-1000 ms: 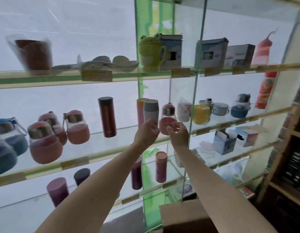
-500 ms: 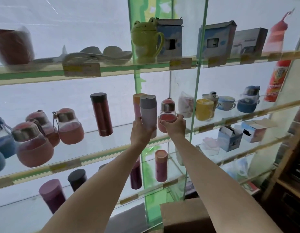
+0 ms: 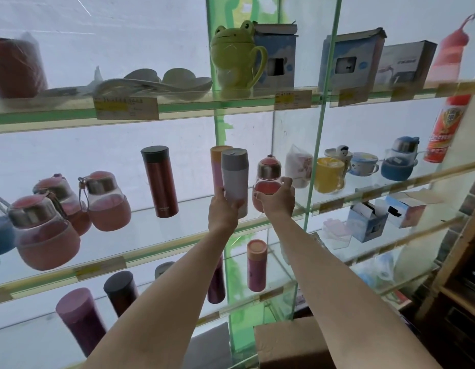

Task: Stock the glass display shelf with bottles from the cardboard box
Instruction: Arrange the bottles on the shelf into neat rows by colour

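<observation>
Placement step underway: left hand grips tall grey-capped white cylindrical bottle on glass shelf; right hand cups round pink glass bottle beside it. Next, likely release and return to brown cardboard box below.

No text fully readable. Small white logo low on dark red flask, mid shelf at 9 o'clock of centre: too small to read. Red spray can at 3 o'clock: yellow emblem + white lettering, blurred. Yellowed price tags on shelf edges, e.g. at 11 o'clock: faint print, illegible. Boxes top shelf at 1 o'clock: no legible print.
</observation>
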